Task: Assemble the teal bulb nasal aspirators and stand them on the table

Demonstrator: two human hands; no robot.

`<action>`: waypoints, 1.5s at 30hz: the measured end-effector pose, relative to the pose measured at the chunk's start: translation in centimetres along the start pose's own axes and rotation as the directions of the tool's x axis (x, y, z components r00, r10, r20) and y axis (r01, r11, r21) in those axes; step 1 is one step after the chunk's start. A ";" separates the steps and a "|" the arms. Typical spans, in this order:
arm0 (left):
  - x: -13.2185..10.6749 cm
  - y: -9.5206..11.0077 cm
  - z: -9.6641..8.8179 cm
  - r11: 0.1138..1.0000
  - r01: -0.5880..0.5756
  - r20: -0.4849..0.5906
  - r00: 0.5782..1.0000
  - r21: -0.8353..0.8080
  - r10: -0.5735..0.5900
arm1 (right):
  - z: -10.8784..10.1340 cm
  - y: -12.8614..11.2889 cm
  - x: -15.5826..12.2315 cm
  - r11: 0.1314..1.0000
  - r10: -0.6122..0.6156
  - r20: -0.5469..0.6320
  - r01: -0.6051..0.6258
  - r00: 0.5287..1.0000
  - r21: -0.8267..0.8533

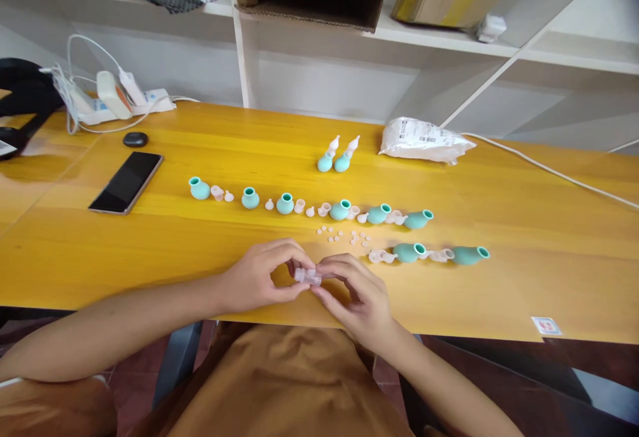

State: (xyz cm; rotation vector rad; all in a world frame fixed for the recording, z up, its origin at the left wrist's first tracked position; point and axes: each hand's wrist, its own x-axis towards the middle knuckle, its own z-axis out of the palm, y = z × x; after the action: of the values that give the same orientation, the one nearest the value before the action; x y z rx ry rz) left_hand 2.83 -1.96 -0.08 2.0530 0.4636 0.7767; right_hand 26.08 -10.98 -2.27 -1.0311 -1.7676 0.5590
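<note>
Spanning left to right: yellow-brown table [539,237]. Near side, centre: left hand [262,277] and right hand [362,294], both with fingertips pinched closed. Far centre: two tipped teal bulbs [342,162], side by side. Nearer: six open-mouthed teal bulbs [285,203] in a row; two more at near right. Clear cylindrical piece [308,278]: gripped by both hands over the table's near part, left hand at left end, right hand at right. Smallest: pale discs [330,229], scattered just beyond the hands.

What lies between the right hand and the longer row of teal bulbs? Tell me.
Pale discs lie scattered between the right hand and those teal bulbs, in the head view.
</note>
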 end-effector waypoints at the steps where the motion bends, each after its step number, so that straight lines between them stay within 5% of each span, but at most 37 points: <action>1: 0.0 0.0 0.0 1.000 0.005 0.002 1.000 -0.003 -0.005 | 0.0 -0.1 0.1 1.000 0.003 0.001 -0.003 1.000 -0.005; 22: 0.2 0.1 -0.5 0.997 0.076 -0.008 0.997 -0.024 -0.076 | -0.1 0.3 -0.4 0.999 0.037 0.021 -0.037 0.999 0.024; 32: 0.1 0.1 -0.6 0.996 0.079 -0.093 0.992 -0.053 -0.083 | 0.6 1.5 0.1 0.968 0.024 0.172 0.020 0.985 -0.249; 45: 0.5 0.5 -1.1 0.999 -0.009 -0.123 0.992 0.033 0.013 | 0.9 2.0 -0.1 0.913 -0.048 0.298 0.163 0.953 -0.375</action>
State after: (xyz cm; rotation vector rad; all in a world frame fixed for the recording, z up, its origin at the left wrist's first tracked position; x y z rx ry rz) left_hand 2.52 -1.26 0.96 2.0464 0.5369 0.9121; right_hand 26.10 -9.92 -4.17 -1.1608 -2.2422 0.2916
